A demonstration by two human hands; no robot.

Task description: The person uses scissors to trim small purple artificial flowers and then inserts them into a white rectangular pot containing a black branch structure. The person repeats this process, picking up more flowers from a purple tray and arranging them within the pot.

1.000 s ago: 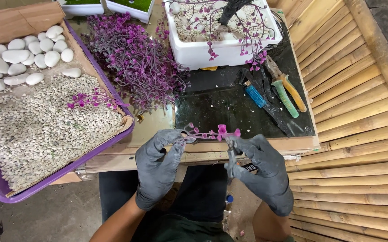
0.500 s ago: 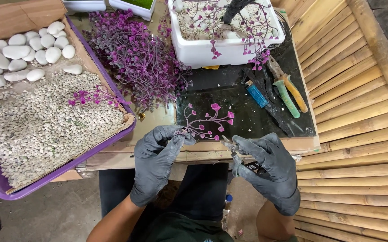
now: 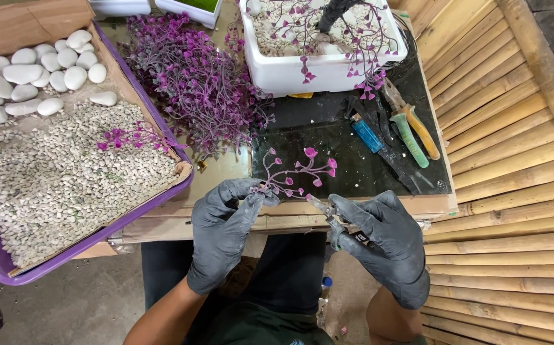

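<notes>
Head view: a person in dark grey gloves works at the near edge of a tabletop [image 3: 302, 144] with a dark glossy sheet on it.
Left hand: the left hand [image 3: 222, 230] is clenched on the base of a small artificial sprig with thin grey stems and pink-purple leaves [image 3: 296, 171], pinching it between thumb and fingertips; the sprig fans out to the far right, over the near part of the tabletop.
Right hand: the right hand [image 3: 379, 239] is grasping a small pair of metal snips [image 3: 325, 212], their tips pointing far-left toward the sprig's lower stems, near them but apparently not touching.
Step in hand: judging by this, the sprig is being lined up for trimming; no cut is visible yet.
Next move calls for: bringing the snip tips onto one chosen stem while the left hand keeps the sprig steady, and keeping the gloved fingers clear of the blades.
Far side: a white rectangular planter with pebbles and a dark trunk bearing purple sprigs [image 3: 321, 48]; left of it, a heap of loose purple sprigs [image 3: 194, 83].
Left: a purple tray of small pale gravel and large white stones [image 3: 53, 160].
Right: green- and orange-handled pliers [image 3: 411, 131] beside a blue lighter [image 3: 366, 134].
</notes>
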